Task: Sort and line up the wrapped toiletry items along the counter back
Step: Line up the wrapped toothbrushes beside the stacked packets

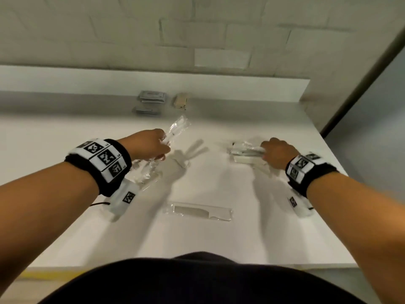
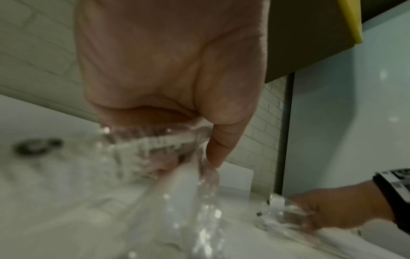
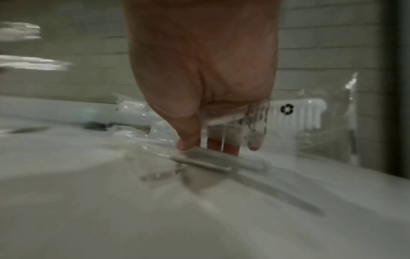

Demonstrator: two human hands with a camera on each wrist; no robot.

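Note:
My left hand (image 1: 156,145) grips a bundle of clear-wrapped items (image 1: 176,127) above the white counter (image 1: 219,238); their ends stick out past both sides of the fist. In the left wrist view the left hand's fingers (image 2: 219,140) curl round the bundle of wrapped items (image 2: 159,142), comb teeth and a white handle showing through the wrap. My right hand (image 1: 274,153) holds a wrapped comb (image 3: 295,113) over a small pile of wrapped items (image 1: 245,152) at the right. Its thumb (image 3: 188,138) pinches the wrap. One more wrapped comb (image 1: 197,212) lies flat near me.
Grey packets (image 1: 152,97) and a beige wrapped item (image 1: 180,100) lie against the counter's raised back ledge (image 1: 87,82). A tiled wall rises behind. The counter's right edge (image 1: 328,150) drops off beside a dark frame. Wrapped toothbrushes (image 3: 133,113) lie left of my right hand.

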